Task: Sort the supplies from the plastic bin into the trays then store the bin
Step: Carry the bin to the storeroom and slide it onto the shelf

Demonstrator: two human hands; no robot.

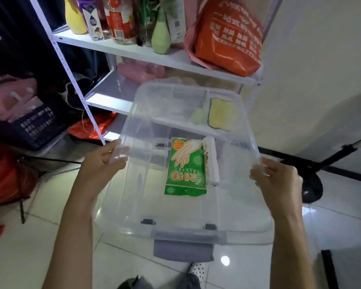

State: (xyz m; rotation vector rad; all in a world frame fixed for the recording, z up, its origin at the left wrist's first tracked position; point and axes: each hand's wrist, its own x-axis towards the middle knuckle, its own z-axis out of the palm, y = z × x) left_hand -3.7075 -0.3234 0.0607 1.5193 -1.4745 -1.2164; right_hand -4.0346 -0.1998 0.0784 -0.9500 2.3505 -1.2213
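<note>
From the head camera, the person held a big see-through plastic lid [188,126] with both hands, lifted and tipped over a clear plastic bin [175,217] that sat on the shiny white tile floor [50,247]. The left hand [104,161] had its fingers curled round the lid's left edge. The right hand [277,176] pinched the lid's right edge.

Inside the bin, near its middle, lay a green packet with a glove picture [186,165]. A white roll [211,161] lay touching the packet's right side. A yellow cloth [221,113] showed through the lid near the bin's far right corner, but whether it lay in the bin could not be told. A grey latch handle [182,249] hung at the bin's near edge.

Behind stood a white metal shelf [121,46] with an orange bag [227,34] on it.

The lid looked wide and slippery. If one hand let go, it could drop onto the bin or bang the shelf, because the shelf was very near.
</note>
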